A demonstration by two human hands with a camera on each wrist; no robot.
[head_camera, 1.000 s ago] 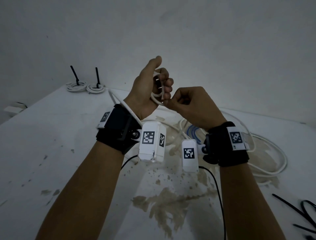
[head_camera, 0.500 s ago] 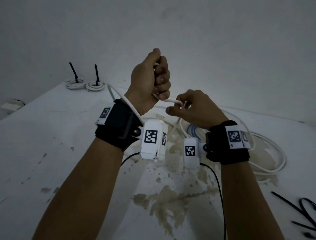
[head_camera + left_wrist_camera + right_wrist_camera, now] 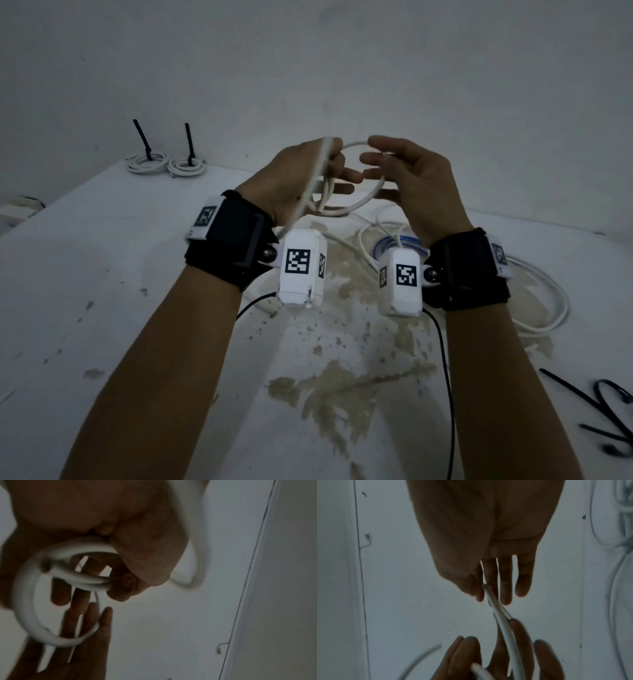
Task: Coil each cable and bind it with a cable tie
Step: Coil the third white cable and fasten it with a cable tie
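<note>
The cable (image 3: pixel 356 202) hangs as a loop between my hands above the table (image 3: pixel 102 274). My left hand (image 3: pixel 301 181) pinches its turns; my right hand (image 3: pixel 411 181) is now spread open, where it was fisted. Two coils (image 3: pixel 164 164) sit tied; this one lacks its tie, more cable waits.

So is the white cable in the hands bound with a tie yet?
Not yet: the white cable is looped loosely, no tie visible on it. The left hand grips its turns; the right hand is open against the loop.
</note>
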